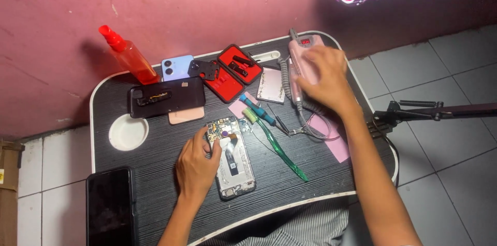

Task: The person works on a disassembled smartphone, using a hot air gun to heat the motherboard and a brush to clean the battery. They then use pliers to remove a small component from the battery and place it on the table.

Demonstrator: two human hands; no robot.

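While the left hand (195,167) pressed its spread fingers against the edge of the opened phone (232,157), steadying it without closing round it, the right hand (323,78) lay over the pink machine (304,60) at the back of the tray table (290,194), its fingers draped on the casing; whether they gripped it could not be told. The phone lay near the table's front edge, its insides bare. A slip seemed possible: the grey cord (290,91) trailing from the machine ran near the green toothbrush (277,147) and the blue tool (257,109), and a tug might have dragged them across the exposed parts. The red spray bottle (129,55) stood tilted near the wall (196,3) and could have tipped. The dark, striped table sat low on a grey tiled floor (440,147) against a pink wall.
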